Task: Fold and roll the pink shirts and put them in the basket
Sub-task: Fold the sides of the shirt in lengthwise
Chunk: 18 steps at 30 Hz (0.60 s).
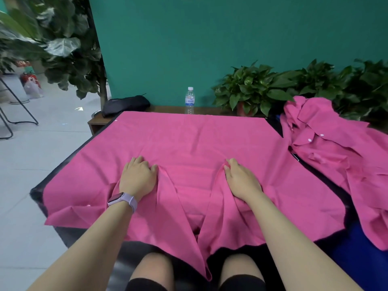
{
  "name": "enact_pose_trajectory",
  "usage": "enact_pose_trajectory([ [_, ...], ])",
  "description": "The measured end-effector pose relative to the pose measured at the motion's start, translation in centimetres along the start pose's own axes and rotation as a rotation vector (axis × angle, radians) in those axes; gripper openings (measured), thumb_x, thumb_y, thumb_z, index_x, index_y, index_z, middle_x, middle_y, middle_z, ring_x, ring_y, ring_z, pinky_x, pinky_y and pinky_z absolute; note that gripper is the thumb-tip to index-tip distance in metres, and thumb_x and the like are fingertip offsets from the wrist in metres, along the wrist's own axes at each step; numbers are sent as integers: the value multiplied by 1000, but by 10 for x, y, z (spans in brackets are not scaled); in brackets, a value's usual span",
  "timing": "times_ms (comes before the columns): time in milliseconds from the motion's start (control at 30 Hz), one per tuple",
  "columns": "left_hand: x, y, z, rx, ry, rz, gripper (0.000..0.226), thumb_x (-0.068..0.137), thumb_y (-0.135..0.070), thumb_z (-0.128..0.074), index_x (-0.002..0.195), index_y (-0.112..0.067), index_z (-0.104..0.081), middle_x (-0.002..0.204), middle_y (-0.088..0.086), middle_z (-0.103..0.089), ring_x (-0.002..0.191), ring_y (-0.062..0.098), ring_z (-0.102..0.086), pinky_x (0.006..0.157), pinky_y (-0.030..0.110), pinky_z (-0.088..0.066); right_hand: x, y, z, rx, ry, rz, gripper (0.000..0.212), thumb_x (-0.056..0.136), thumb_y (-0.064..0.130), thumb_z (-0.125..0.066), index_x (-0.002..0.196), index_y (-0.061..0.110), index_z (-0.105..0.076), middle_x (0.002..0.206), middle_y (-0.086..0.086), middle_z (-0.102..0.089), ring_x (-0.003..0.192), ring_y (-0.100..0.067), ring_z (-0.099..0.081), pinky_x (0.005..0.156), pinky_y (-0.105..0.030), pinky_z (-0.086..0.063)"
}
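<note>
1. We see one pink shirt (189, 148) spread flat over the dark table (63, 156), filling the middle of the view, with its near hem hanging off the edge at 6 o'clock over the person's knees.
2. A second pink shirt (327, 148) lies crumpled at 3 o'clock, just beside the first, its collar and white buttons showing. We see no basket in this view.
3. The left hand (137, 178) rests on the spread shirt at about 7 o'clock from its centre, fingers curled into a ridge of cloth; we judge it to be gathering a fold.
4. The right hand (241, 179) lies at about 5 o'clock, fingertips pinching up a matching ridge of fabric.
5. The cloth looks thin, light and limp: it wrinkles under the fingers and drapes freely, so we expect it to slide on the table and sag wherever it is unsupported.
6. We would take hold along seams, hems or the shoulder line, both hands well apart, and smooth each fold flat before rolling, keeping the roll tight so it does not spring loose.
7. A water bottle (190, 100) stands at 12 o'clock, beyond the shirt.
</note>
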State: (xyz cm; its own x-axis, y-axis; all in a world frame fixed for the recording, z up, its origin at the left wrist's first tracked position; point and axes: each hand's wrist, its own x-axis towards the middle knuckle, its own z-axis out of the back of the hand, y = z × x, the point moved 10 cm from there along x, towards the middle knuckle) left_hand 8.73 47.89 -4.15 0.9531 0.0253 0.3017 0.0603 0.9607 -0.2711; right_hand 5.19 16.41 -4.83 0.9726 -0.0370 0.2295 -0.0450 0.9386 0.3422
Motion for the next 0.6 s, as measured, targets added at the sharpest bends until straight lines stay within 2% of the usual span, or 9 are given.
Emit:
enact_pose_trajectory([
  [100,-2,-1,1,9,-1,1,41,103,-32,-41,94,0,-65,110,15,-58,114,37,-51,104,46,-36,-4,2,2,14,0,-20,33,109,35,-31,120,8,-46,126,-19,-63,111,-40,-60,89,-45,-46],
  [233,-2,-4,4,-10,-14,-25,37,103,-29,-42,95,0,-65,114,17,-58,118,37,-51,105,45,-36,-6,2,4,-2,-29,-20,28,109,34,-32,110,10,-46,107,-16,-65,98,-38,-61,75,-40,-36],
  [300,-4,-12,16,-52,-86,-65,32,103,-26,-45,94,-2,-64,115,19,-59,114,39,-53,99,46,-39,-7,3,11,25,-76,-9,24,108,33,-36,102,12,-47,102,-9,-59,99,-33,-56,78,-40,-38],
  [433,2,-25,47,-248,-201,-36,36,105,-32,-42,81,-7,-48,81,14,-57,80,40,-55,69,48,-45,-6,13,21,71,-167,87,20,105,28,-45,88,19,-42,94,4,-44,96,-22,-42,84,-41,-38],
  [500,19,-31,55,-322,-192,12,38,106,-36,-40,82,-7,-46,74,15,-59,75,41,-55,68,49,-47,-4,12,19,73,-154,85,18,104,29,-47,88,20,-45,92,4,-46,92,-21,-41,84,-41,-38],
  [600,52,-46,70,-323,-240,-18,38,107,-39,-38,86,-8,-46,78,19,-62,76,43,-56,68,50,-48,-1,8,15,72,-140,75,18,103,31,-50,92,17,-55,89,3,-50,93,-25,-48,84,-42,-41],
])
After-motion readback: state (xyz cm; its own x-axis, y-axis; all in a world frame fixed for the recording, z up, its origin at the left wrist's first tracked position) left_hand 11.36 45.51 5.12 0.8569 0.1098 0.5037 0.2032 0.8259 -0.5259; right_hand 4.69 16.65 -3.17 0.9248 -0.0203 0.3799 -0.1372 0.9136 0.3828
